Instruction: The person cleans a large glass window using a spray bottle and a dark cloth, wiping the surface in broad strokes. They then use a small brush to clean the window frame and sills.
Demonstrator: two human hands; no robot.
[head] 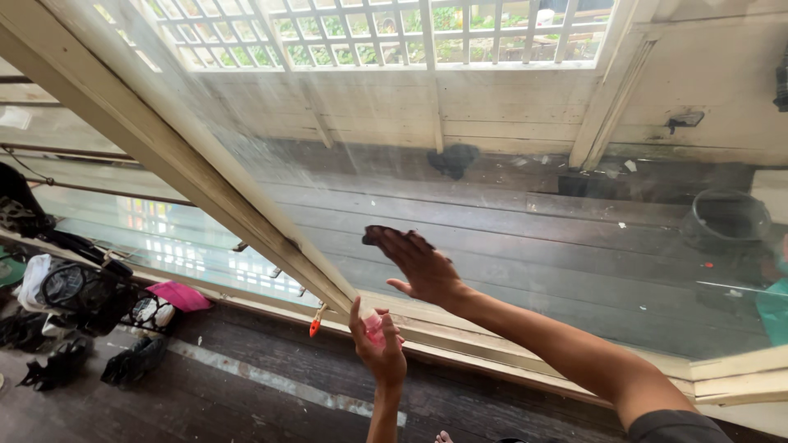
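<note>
Wiping well means keeping the right hand (420, 264) – fingers together, flat – pressed on the glass pane (525, 246) while the left hand (377, 349) – fingers wrapped around it – grips the pink spray bottle (373, 326)

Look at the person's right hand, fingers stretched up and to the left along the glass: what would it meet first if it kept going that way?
Probably the slanted wooden window frame, up-left of the right hand, which lies flat on the glass pane.

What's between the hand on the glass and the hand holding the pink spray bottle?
In the head view, only bare glass pane and the sill strip separate the right hand from the left hand gripping the spray bottle.
</note>
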